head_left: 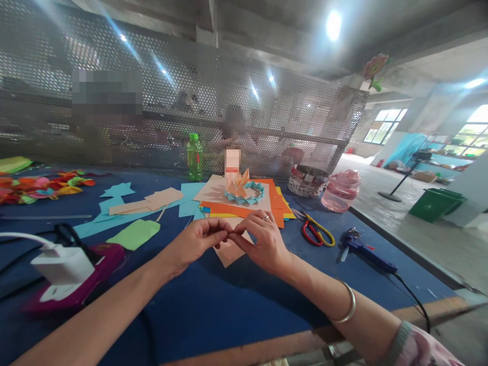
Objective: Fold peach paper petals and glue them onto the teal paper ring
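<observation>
Near the middle of the table, my left hand [202,240] and my right hand [265,239] meet, thumbs and forefingers pinched together at the tips. Whatever lies between the fingertips is too small or hidden to make out. Directly beyond and below them is a peach paper piece [227,254], partly covered by the fingers; I cannot tell whether they touch it. Farther back, a folded-paper ring of blue points [253,194] with peach folded points [237,187] rests on stacked coloured sheets [209,191].
Scissors [318,231] and a blue glue gun [368,251] lie to the right. At left are a power strip [110,259] with a white charger [63,265], green paper [135,234] and blue paper [118,190]. A green bottle [194,158], basket [308,182] and pink jug [340,191] stand behind.
</observation>
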The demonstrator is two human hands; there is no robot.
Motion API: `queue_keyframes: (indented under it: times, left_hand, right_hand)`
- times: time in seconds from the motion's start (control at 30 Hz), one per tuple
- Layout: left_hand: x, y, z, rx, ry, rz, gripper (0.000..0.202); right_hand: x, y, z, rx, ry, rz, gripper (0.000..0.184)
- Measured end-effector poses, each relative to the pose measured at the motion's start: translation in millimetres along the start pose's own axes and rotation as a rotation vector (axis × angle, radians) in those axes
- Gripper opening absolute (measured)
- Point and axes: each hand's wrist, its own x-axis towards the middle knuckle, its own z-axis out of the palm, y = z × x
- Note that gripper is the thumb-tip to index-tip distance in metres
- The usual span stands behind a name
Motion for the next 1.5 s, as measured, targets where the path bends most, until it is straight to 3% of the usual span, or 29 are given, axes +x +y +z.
queue_keyframes:
  times: [0.43, 0.73, 0.93, 1.0, 1.1, 1.5]
  left_hand:
    - [0.4, -2.8, -2.4, -0.015, 0.089, -0.022, 0.028]
    - [1.3, 1.0, -2.3, 0.051, 0.127, 0.032, 0.029]
    - [1.6, -2.4, -2.6, 0.042, 0.161, 0.034, 0.028]
    - [1.6, -3.8, -3.0, 0.049, 0.15, 0.031, 0.026]
    - [1.7, -4.1, -2.9, 0.048, 0.13, 0.035, 0.024]
    - [2.2, -10.3, -3.5, 0.103, 0.039, 0.024, 0.02]
  right_hand:
    - [0.1, -1.3, -4.8, 0.041, -0.117, 0.002, 0.012]
    - [0.6, -5.8, -4.5, 0.108, -0.13, -0.014, 0.032]
    - [-1.9, -18.0, -11.3, 0.359, -0.235, -0.269, 0.006]
    - [-3.3, -18.5, -10.7, 0.379, -0.244, -0.31, 0.016]
    - [-3.5, -14.8, -8.0, 0.368, -0.238, -0.284, 0.027]
    - [-1.2, -0.6, 0.1, 0.217, -0.103, -0.096, 0.006]
